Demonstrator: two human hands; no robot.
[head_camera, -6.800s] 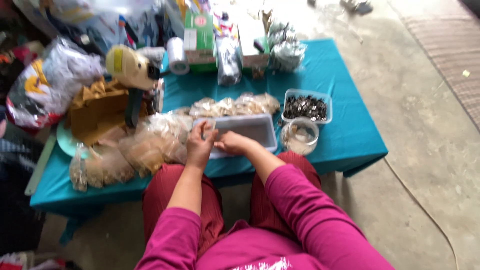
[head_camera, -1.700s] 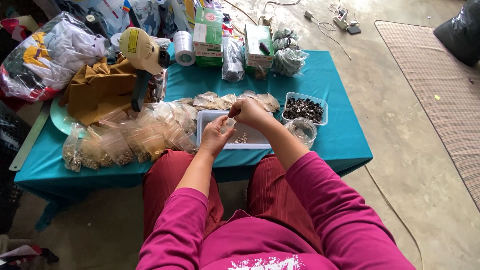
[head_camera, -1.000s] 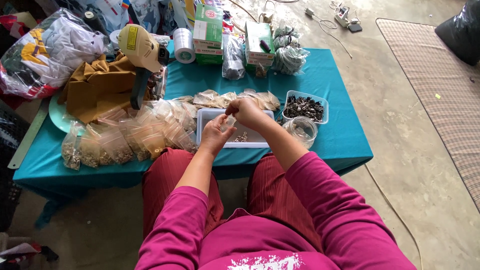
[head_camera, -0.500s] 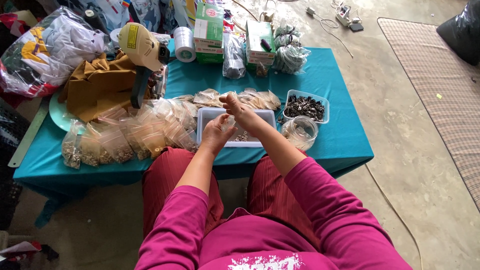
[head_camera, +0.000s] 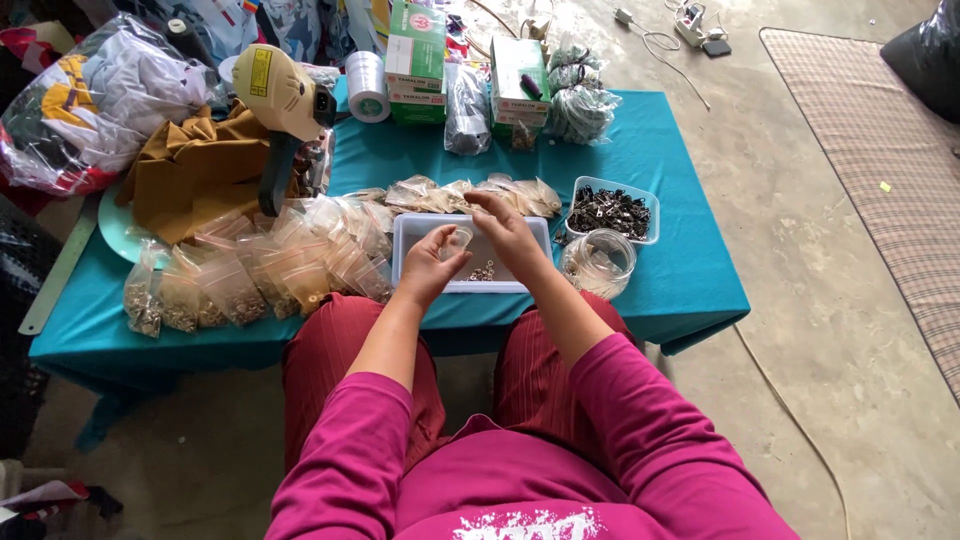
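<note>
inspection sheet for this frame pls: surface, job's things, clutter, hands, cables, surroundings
Surface: low table under a teal cloth, crowded.
Job's things: white tray with small metal parts; small clear bag held over it.
Clutter: filled bags, dark-parts tray, jar, tape roll, green boxes, yellow tool, brown cloth.
Hands: left hand pinches the bag; right hand at its mouth, fingers bent.
Cables: power strip and cords on the floor.
Surroundings: concrete floor, checked mat.

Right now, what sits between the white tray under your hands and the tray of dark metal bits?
In the head view, only bare teal tablecloth separates the white tray from the dark-parts tray.
</note>
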